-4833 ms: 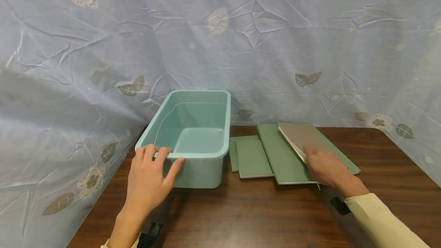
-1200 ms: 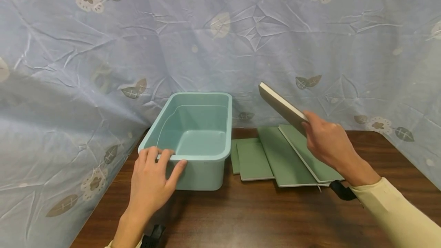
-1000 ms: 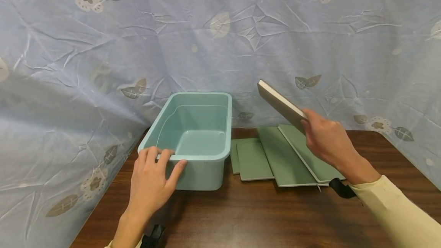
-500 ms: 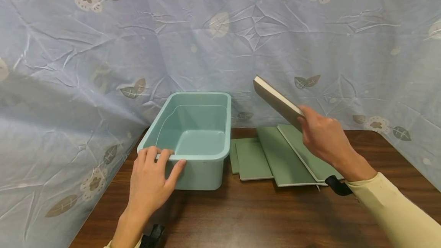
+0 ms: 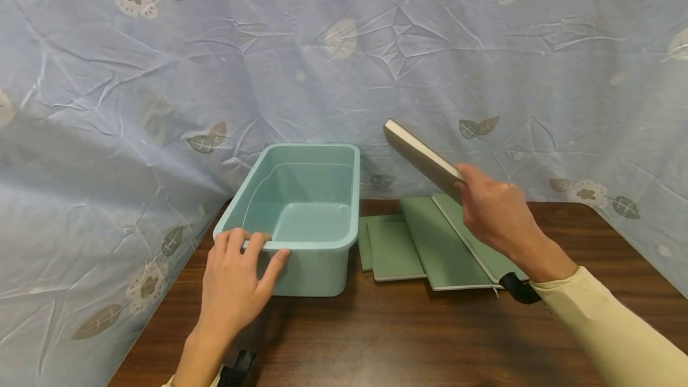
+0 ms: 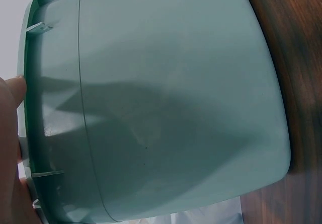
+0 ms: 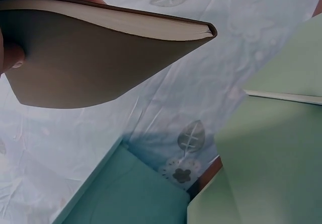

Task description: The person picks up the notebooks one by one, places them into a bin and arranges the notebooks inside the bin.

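1. The right hand (image 5: 497, 214) is clamping the brown notebook (image 5: 421, 157) near one end, its thumb lying against a cover.
2. The brown notebook is hanging above the table (image 5: 376, 339), tilting up toward its far end; it is touching neither the bin (image 5: 317, 270) nor the books below, as far as the views are showing.
3. The left hand (image 5: 233, 285) is holding the bin by its near rim, fingers bending over the edge and thumb staying outside.
4. As for what is done, the lifting of the brown notebook is appearing complete, since it is sitting only in the right hand; its setting down is not yet happening.
5. What is left, judging by the layout, is including four green books, which no hand is gripping: a small one (image 5: 364, 246) partly lying under another small one (image 5: 396, 252), and a large one (image 5: 443, 249) partly lying under another large one (image 5: 491, 258). All are resting beside the bin, and none is showing on the visible part of its floor.
6. No brand, label or writing is showing legibly on the covers or the bin; the cloth (image 5: 398, 5) behind is carrying only printed flowers and leaves.
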The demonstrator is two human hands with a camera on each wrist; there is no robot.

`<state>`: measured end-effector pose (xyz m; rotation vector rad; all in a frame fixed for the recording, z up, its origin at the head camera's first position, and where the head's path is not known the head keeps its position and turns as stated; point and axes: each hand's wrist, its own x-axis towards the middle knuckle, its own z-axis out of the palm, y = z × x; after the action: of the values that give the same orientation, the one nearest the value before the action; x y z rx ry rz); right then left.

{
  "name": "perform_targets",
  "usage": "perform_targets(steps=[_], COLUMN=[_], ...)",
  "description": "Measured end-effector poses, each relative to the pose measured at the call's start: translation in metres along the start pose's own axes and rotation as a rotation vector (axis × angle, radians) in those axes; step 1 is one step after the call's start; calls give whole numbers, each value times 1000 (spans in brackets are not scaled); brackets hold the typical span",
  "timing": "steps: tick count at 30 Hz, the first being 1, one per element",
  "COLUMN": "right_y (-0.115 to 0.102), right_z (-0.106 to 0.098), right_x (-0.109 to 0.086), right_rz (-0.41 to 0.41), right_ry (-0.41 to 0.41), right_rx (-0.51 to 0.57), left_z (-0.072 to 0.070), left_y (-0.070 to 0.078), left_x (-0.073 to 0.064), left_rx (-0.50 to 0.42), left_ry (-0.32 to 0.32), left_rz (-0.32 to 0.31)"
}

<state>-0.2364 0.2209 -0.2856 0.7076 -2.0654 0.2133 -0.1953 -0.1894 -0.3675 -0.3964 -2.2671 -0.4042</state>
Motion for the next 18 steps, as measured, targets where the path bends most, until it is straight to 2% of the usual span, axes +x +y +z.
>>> perform_targets(steps=[11, 18], right_y=[-9, -16], right_z=[4, 7], right_x=[6, 10], right_rz=[-9, -36], right_ry=[-20, -17], right_rx=[-11, -9], left_z=[-2, -2], left_y=[1, 2], left_x=[0, 1], left_rx=[-3, -5], left_ry=[-29, -25], left_rz=[-15, -12])
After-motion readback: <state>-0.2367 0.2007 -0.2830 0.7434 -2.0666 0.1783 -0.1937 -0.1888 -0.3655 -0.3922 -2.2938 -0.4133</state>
